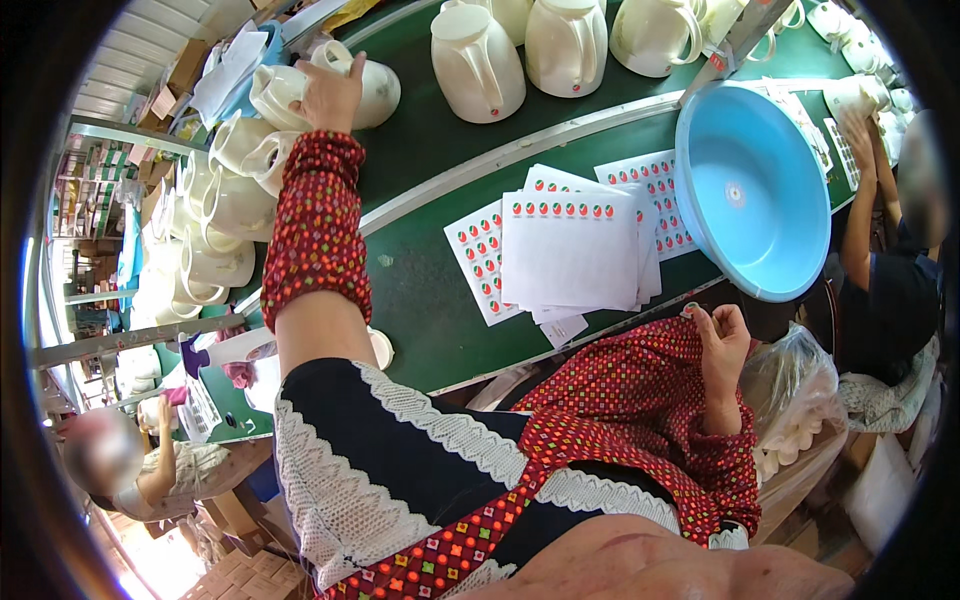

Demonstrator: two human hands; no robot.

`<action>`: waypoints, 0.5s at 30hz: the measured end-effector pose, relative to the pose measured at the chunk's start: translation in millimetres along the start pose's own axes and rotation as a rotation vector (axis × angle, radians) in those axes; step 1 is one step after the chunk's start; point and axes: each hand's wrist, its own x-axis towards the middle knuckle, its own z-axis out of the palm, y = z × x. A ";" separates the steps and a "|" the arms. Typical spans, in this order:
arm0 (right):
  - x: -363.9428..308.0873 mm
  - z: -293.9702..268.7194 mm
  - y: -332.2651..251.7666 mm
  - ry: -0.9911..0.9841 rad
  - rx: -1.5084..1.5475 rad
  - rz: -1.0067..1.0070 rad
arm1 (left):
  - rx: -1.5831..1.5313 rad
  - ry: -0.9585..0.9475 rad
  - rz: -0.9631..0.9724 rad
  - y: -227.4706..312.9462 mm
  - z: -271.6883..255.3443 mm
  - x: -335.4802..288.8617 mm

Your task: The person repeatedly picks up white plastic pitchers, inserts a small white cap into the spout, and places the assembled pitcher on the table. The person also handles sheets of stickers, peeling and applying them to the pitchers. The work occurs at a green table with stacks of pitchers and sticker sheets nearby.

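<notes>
Here, pitcher (pixel 380 97) under left hand (pixel 332 94).

left hand (pixel 333 98) stretched forward, right hand (pixel 724 346) pinched, lower

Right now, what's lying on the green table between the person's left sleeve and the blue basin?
In the head view, a loose pile of white sticker sheets lies there, closer to the blue basin; bare green tabletop shows nearer the left sleeve.

The puffy red sleeves (pixel 315 215) have lots of tiny bright shapes. The red apron (pixel 610 390) matches. Under it is a dark top (pixel 345 400) with wavy white lace (pixel 447 427).
</notes>
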 end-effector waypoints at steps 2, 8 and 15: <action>1.1 -0.5 0.2 -0.020 0.001 -0.013 | 0.036 -0.027 0.041 -9.0 -7.0 -20.4; 2.9 8.2 -13.6 -0.034 0.023 -0.043 | -0.193 -0.050 0.003 -15.1 1.1 -47.3; -6.2 4.3 -32.9 -0.030 0.043 -0.072 | -0.356 -0.022 -0.087 -32.3 15.9 -66.1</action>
